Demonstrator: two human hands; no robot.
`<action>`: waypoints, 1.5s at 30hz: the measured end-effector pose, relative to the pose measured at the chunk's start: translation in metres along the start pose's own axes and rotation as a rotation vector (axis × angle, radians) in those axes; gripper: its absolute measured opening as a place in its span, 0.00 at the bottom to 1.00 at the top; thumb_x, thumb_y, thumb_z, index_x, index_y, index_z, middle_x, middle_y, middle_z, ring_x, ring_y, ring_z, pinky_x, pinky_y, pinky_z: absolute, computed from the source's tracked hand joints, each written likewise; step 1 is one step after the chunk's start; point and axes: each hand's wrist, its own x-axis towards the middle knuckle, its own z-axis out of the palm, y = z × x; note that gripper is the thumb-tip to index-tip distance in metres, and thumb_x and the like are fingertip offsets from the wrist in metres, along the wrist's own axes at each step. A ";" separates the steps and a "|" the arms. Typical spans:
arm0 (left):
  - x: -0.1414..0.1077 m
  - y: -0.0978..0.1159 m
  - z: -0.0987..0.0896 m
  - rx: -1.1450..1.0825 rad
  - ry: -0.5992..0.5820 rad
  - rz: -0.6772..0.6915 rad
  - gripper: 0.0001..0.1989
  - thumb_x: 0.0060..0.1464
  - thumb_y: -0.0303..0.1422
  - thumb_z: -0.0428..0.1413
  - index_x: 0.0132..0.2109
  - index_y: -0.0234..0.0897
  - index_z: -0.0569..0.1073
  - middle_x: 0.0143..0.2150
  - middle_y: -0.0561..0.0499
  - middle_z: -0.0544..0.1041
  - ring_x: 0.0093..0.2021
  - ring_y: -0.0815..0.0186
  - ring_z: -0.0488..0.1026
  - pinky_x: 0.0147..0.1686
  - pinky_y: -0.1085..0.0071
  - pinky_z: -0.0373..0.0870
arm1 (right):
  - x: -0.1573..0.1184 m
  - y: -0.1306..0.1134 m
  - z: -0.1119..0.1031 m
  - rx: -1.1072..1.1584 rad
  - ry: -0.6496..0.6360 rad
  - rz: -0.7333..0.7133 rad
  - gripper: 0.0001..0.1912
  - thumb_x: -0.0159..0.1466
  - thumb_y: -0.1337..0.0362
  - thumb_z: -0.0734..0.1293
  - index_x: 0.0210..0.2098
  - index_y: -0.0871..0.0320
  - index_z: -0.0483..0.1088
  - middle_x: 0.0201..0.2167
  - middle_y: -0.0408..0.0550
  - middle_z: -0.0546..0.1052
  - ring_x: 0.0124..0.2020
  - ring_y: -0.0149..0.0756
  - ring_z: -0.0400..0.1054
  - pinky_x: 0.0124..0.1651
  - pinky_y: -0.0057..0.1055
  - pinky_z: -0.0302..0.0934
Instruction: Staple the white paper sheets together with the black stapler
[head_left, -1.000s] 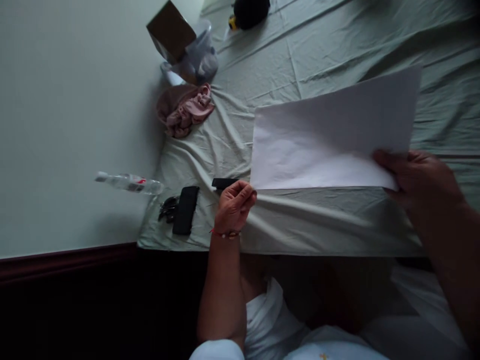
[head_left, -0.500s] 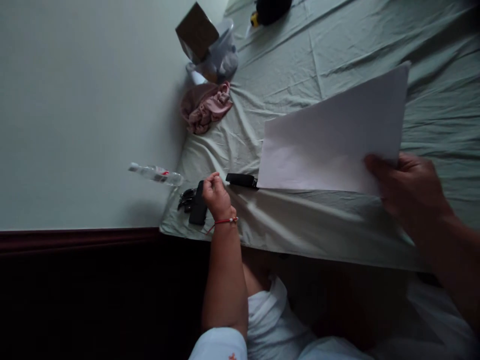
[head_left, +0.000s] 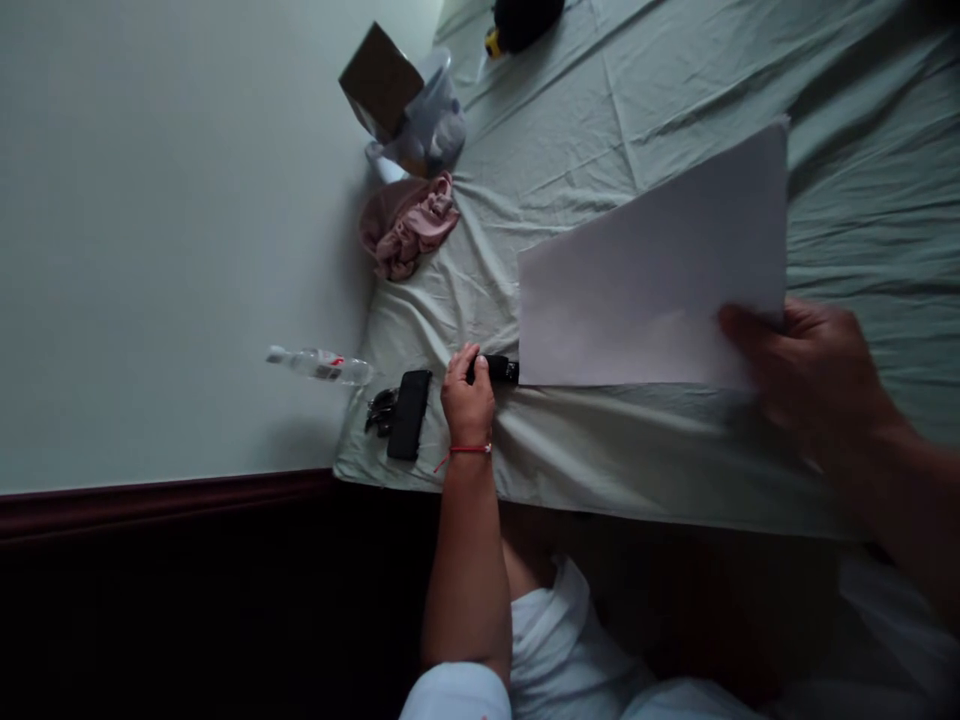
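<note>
My left hand (head_left: 469, 395), with a red string bracelet at its wrist, has its fingers closed around the outer end of a black stapler (head_left: 504, 370). The stapler's other end meets the left edge of a white paper stack (head_left: 645, 280); whether the sheets lie in its jaw is hidden. My right hand (head_left: 814, 370) grips the stack at its lower right, thumb on top and fingers beneath. The far right corner of the paper is tilted up off the bed.
A black phone (head_left: 409, 415) and dark keys (head_left: 381, 412) lie left of my left hand. A plastic bottle (head_left: 322, 366) is by the wall. Farther back are a pink cloth (head_left: 409, 228), a clear bin (head_left: 442, 75) with a cardboard box (head_left: 381, 80), and a black object (head_left: 529, 22).
My left hand has moved right, from beside the phone onto the stapler, and closed around its end. My right hand still holds the paper, and the view has shifted slightly.
</note>
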 end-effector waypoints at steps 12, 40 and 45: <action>-0.005 0.008 -0.009 0.158 -0.039 0.086 0.14 0.65 0.35 0.56 0.50 0.34 0.84 0.54 0.39 0.84 0.59 0.54 0.79 0.65 0.54 0.71 | 0.001 -0.006 -0.003 -0.060 0.003 0.168 0.08 0.63 0.62 0.72 0.28 0.58 0.75 0.19 0.40 0.63 0.16 0.21 0.50 0.16 0.23 0.39; -0.015 0.015 -0.012 0.140 -0.104 0.141 0.14 0.66 0.34 0.57 0.50 0.33 0.84 0.56 0.38 0.83 0.61 0.53 0.78 0.68 0.53 0.69 | 0.001 -0.004 -0.005 -0.120 0.006 0.052 0.09 0.61 0.60 0.72 0.28 0.58 0.76 0.22 0.43 0.67 0.22 0.25 0.55 0.22 0.25 0.45; -0.015 0.012 -0.012 0.159 -0.125 0.157 0.14 0.67 0.35 0.57 0.51 0.35 0.83 0.57 0.39 0.83 0.61 0.54 0.78 0.69 0.53 0.68 | 0.001 -0.005 -0.003 -0.091 0.026 0.080 0.07 0.61 0.62 0.72 0.28 0.58 0.75 0.23 0.42 0.67 0.22 0.24 0.54 0.23 0.25 0.45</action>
